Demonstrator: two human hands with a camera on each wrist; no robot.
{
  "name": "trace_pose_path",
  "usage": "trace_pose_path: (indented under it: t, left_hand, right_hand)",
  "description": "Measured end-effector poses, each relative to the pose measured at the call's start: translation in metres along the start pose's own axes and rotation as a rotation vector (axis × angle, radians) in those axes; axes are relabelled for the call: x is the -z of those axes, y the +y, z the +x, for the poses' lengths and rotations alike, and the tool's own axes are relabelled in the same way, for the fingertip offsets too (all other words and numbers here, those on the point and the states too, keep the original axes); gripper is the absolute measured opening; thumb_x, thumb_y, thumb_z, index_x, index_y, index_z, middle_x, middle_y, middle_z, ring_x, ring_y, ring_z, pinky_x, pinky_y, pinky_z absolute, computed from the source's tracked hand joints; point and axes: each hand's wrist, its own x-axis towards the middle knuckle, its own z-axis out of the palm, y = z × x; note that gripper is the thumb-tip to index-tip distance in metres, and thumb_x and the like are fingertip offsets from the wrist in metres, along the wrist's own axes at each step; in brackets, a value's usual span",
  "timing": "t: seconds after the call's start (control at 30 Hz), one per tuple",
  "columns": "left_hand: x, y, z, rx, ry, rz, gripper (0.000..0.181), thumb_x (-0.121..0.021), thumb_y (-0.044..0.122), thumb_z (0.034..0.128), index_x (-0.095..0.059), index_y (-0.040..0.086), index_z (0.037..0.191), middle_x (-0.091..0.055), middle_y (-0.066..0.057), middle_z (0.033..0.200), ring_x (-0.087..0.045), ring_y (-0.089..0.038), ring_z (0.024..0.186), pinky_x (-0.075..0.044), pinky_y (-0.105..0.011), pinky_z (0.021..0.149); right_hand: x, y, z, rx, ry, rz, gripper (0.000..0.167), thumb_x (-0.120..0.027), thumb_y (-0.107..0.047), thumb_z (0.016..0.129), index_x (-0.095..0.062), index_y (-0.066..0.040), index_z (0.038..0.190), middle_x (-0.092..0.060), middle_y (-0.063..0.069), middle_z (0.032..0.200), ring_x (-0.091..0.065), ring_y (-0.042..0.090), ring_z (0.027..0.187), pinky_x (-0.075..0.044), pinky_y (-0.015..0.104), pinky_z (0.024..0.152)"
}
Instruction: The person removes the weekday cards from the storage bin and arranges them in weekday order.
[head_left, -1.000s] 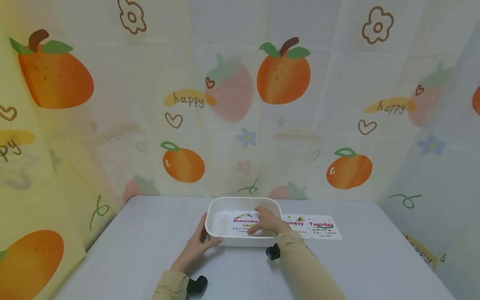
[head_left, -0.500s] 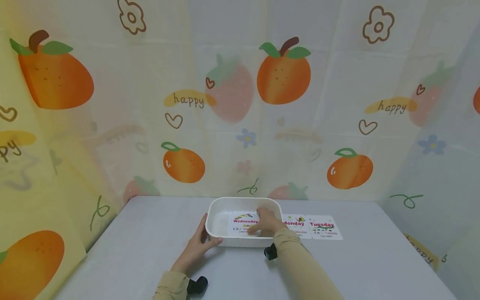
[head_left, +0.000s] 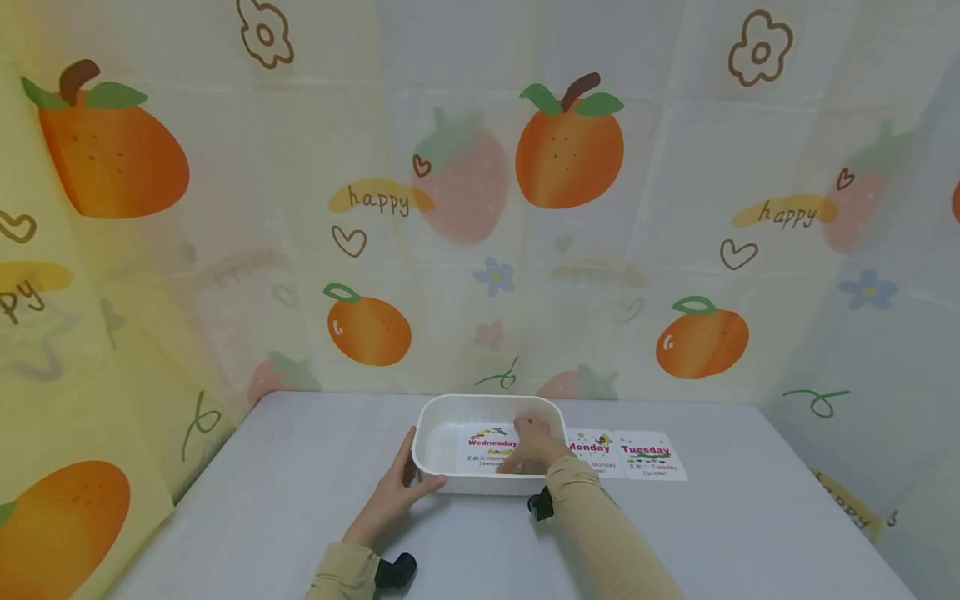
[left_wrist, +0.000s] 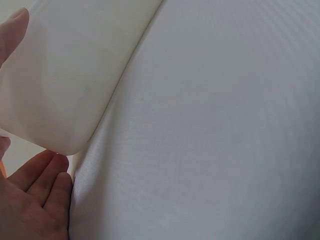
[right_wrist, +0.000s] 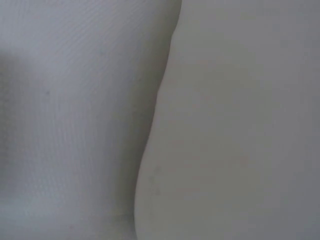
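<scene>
A white plastic box (head_left: 487, 484) stands on the table, and my left hand (head_left: 386, 496) holds its near left corner. In the left wrist view, the thumb (left_wrist: 15, 32) lies along the front wall and fingertips meet the end wall. Inside the box lies a Wednesday card (head_left: 480, 454), with my right hand (head_left: 534, 446) reaching over its right part. Thumb and fingers there are spread apart at the card; whether they touch its edges cannot be made out. The right wrist view shows only the box wall (right_wrist: 230, 130) and white cloth.
Right of the box, a Monday card (head_left: 596, 450) and a Tuesday card (head_left: 651, 457) lie flat side by side on the white table (head_left: 720, 533). The box partly covers the Monday card from view. Behind the table hangs a fruit-patterned curtain (head_left: 450, 333).
My right wrist has shifted slightly left and lower, its hand staying over the Wednesday card. My left hand and the box have hardly moved.
</scene>
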Motion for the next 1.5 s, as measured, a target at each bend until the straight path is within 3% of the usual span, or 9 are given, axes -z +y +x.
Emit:
trace_pose_path:
  t: [0.17, 0.53, 0.87, 1.2, 1.5]
  left_hand:
    - [0.0, 0.0, 0.0, 0.002, -0.003, -0.006, 0.102, -0.076, 0.038, 0.0747, -0.01, 0.019, 0.15, -0.023, -0.014, 0.15, -0.024, -0.036, 0.134, -0.02, -0.054, 0.106]
    - [0.0, -0.001, 0.0, -0.003, 0.004, -0.001, 0.103, -0.077, 0.04, 0.0738, -0.011, 0.018, 0.15, -0.027, -0.016, 0.148, -0.027, -0.036, 0.133, -0.021, -0.053, 0.106]
    - [0.0, 0.0, 0.0, 0.004, 0.009, 0.01, 0.104, -0.077, 0.04, 0.0732, -0.011, 0.02, 0.15, -0.025, -0.014, 0.149, -0.026, -0.034, 0.133, -0.021, -0.052, 0.107]
    - [-0.001, -0.003, 0.001, 0.003, 0.006, 0.0, 0.104, -0.077, 0.039, 0.0731, -0.011, 0.019, 0.15, -0.024, -0.014, 0.149, -0.024, -0.034, 0.134, -0.023, -0.05, 0.107]
    - [-0.001, -0.004, 0.001, -0.005, 0.006, 0.0, 0.105, -0.078, 0.039, 0.0728, -0.011, 0.019, 0.15, -0.022, -0.014, 0.15, -0.024, -0.034, 0.134, -0.021, -0.051, 0.107]
  right_hand:
    - [-0.001, 0.003, 0.001, 0.002, 0.025, 0.009, 0.078, -0.078, -0.03, 0.073, -0.042, 0.005, 0.133, -0.038, 0.023, 0.136, -0.03, 0.038, 0.127, -0.022, 0.048, 0.108]
    - [-0.004, 0.004, 0.004, -0.016, 0.038, 0.061, 0.086, -0.086, -0.025, 0.063, -0.044, 0.006, 0.132, -0.038, 0.023, 0.135, -0.03, 0.038, 0.126, -0.023, 0.048, 0.107]
    - [-0.006, 0.008, 0.009, -0.035, 0.046, 0.036, 0.078, -0.088, -0.027, 0.06, -0.052, 0.004, 0.122, -0.047, 0.018, 0.121, -0.039, 0.034, 0.115, -0.031, 0.046, 0.103]
    - [-0.007, 0.01, 0.011, -0.054, 0.1, 0.146, 0.072, -0.09, -0.018, 0.052, -0.052, 0.002, 0.11, -0.052, 0.01, 0.099, -0.048, 0.029, 0.097, -0.041, 0.042, 0.092]
    - [-0.005, 0.005, 0.008, -0.059, 0.178, 0.274, 0.073, -0.084, -0.005, 0.06, -0.04, 0.004, 0.117, -0.051, 0.015, 0.102, -0.049, 0.033, 0.1, -0.039, 0.045, 0.095]
